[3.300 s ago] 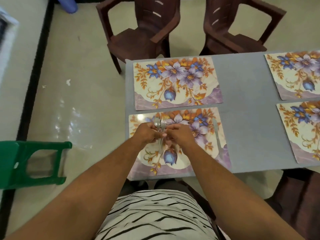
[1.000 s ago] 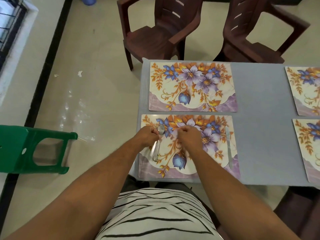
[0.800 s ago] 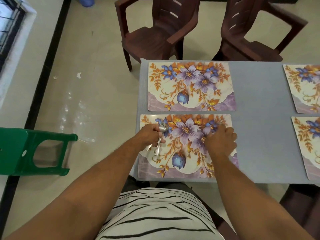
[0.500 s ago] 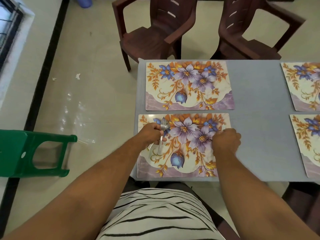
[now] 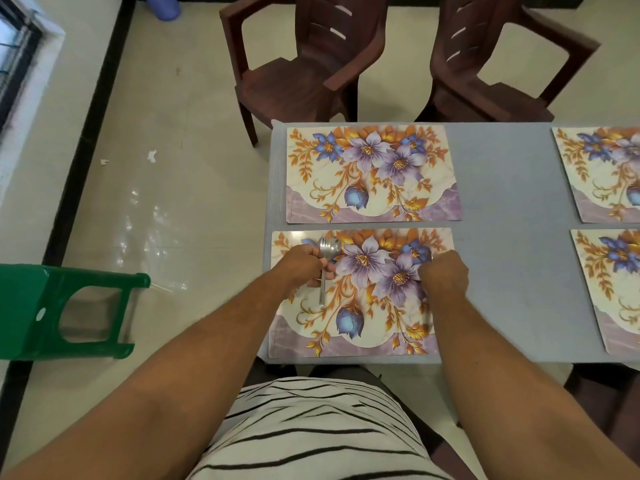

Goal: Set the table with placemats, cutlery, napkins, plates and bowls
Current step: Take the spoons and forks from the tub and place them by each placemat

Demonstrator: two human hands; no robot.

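Note:
Four floral placemats lie on the grey table (image 5: pixel 502 237). My hands work over the near left placemat (image 5: pixel 360 327). At its left side my left hand (image 5: pixel 303 266) grips a fork and a spoon (image 5: pixel 327 247) together, heads pointing away from me and handles down on the mat. My right hand (image 5: pixel 445 277) sits at the mat's right edge, fingers curled over the knife (image 5: pixel 429 322), which lies lengthwise there and is mostly hidden by the hand. The far left placemat (image 5: pixel 370 174) carries nothing. No plates, bowls or napkins are in view.
Two more placemats, a far right placemat (image 5: pixel 602 174) and a near right placemat (image 5: pixel 609 289), are cut off by the frame's edge. Two brown plastic chairs (image 5: pixel 301 74) (image 5: pixel 485 71) stand beyond the table. A green stool (image 5: pixel 52 313) is on the floor to my left.
My right hand left the cutlery at the mat's middle and moved right onto the knife at the mat's edge. My left hand stayed at the left side, holding the fork and spoon.

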